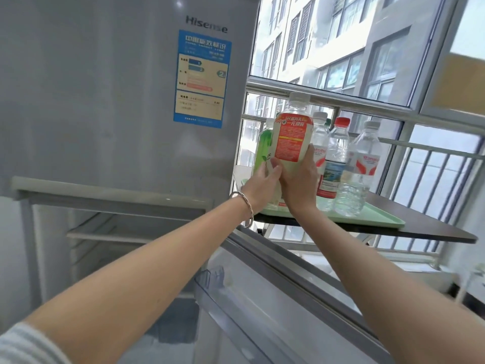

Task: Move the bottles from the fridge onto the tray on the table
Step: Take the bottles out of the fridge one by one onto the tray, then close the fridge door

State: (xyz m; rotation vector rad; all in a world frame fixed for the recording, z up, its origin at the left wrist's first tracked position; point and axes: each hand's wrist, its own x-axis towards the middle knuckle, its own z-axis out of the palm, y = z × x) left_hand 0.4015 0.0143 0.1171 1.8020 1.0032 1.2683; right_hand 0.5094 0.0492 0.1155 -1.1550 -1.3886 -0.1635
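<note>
Both my hands hold a pale bottle with an orange label and white cap [291,132] upright above the left part of the light green tray [372,219]. My left hand [262,186] grips its lower left side, and my right hand [299,179] wraps its lower right side. Whether the bottle's base touches the tray is hidden by my hands. Behind it a green bottle [264,147] stands on the tray. To the right stand clear water bottles: a red-capped one [334,158] and a white-capped one [360,166]. The grey fridge [105,101] fills the left, its lower compartment [118,232] open.
The tray lies on a dark brown table [430,229] by a window with metal railings [433,164]. The open fridge door [275,298] with a clear door shelf runs below my arms, between me and the table. A wire shelf inside the fridge shows no bottles.
</note>
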